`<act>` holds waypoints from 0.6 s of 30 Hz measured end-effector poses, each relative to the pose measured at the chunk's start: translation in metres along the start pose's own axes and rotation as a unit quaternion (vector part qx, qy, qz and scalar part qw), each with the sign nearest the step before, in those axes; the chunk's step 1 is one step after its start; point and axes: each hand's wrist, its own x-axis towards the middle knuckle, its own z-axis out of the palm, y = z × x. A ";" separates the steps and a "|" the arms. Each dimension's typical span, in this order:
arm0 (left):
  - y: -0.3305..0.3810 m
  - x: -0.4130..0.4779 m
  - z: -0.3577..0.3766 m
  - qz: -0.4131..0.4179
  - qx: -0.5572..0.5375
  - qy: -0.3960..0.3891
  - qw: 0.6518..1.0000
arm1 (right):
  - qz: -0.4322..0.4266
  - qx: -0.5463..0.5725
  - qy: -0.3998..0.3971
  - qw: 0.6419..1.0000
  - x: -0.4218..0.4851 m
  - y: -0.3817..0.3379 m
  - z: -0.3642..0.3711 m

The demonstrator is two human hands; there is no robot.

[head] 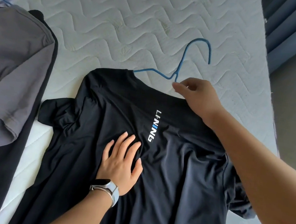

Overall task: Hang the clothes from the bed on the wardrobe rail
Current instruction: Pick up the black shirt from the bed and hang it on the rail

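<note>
My left hand [121, 163] lies flat on the black T-shirt [173, 171] on the bed [118, 14]. My right hand [196, 95] pinches the blue hanger [152, 69] at its neck. The collar hides most of the hanger's arms.

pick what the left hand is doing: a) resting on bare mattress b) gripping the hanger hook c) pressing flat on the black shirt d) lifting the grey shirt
c: the left hand lies with straight fingers flat on the black shirt, while the right hand pinches the blue hanger at its neck.
</note>
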 end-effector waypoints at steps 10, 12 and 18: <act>0.017 0.007 -0.068 -0.155 -0.302 -0.220 0.915 | 0.055 0.009 -0.068 0.996 -0.177 -0.005 -0.024; 0.039 -0.011 -0.124 -0.196 -0.444 -0.194 0.853 | 0.063 0.051 -0.067 0.994 -0.207 -0.028 -0.027; 0.095 -0.053 -0.324 -0.173 -0.606 -0.055 0.775 | -0.091 0.065 -0.109 0.988 -0.320 -0.152 -0.053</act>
